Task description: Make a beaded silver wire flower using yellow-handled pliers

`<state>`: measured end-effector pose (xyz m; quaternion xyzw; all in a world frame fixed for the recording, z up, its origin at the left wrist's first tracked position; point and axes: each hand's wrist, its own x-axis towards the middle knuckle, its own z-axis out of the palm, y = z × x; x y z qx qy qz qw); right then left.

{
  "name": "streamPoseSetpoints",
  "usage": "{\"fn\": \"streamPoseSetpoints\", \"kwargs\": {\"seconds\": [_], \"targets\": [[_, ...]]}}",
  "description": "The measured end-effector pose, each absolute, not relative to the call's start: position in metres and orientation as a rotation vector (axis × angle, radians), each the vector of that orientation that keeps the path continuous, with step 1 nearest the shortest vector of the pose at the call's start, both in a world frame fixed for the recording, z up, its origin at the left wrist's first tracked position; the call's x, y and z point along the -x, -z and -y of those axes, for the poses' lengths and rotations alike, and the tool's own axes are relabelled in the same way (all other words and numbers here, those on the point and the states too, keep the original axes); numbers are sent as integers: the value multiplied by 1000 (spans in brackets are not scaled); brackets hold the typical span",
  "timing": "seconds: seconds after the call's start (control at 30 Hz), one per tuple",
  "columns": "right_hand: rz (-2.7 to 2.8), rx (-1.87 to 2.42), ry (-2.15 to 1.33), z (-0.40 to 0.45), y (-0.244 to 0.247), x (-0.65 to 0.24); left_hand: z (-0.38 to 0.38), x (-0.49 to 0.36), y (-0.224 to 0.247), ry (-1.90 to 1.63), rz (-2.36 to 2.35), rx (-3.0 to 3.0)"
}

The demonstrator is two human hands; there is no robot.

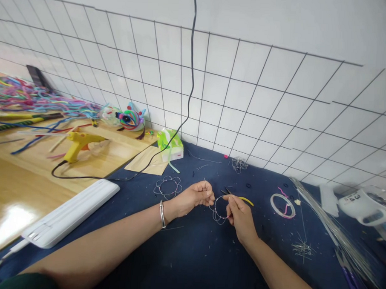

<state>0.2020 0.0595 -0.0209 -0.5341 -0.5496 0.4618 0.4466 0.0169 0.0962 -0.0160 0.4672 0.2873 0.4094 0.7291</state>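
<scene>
Between my two hands hangs a ring of thin silver wire with looped petals [219, 217], bits of pink showing along it. My left hand [199, 196], with a bangle at the wrist, pinches the ring's left side, and a short wire end sticks up above the fingers. On the right side, my right hand [240, 214] grips the same ring between thumb and fingers. Just behind the right hand lie pliers with yellow handles [246, 201], partly covered by it. A second wire flower ring [168, 187] rests on the dark blue cloth, left of my left hand.
A white power bank [73, 211] and a yellow glue gun [79, 144] lie on the left. Behind stand a green tissue pack [170, 143] and a wire tangle [239, 163]. Rightward are a tape roll [283, 206], wire clippings [303, 248], long wires [332, 225] and a white mug [363, 205].
</scene>
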Motion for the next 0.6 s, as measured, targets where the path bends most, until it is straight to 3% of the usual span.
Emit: {"fn": "streamPoseSetpoints", "kwargs": {"seconds": [0.27,0.6], "targets": [[1567,1372,-1028,-57,22,-202,-95,-18,11,-1014,-713,-1089],[1587,1376,-1064,-57,20,-203,-97,-15,12,-872,-694,-1224]]}}
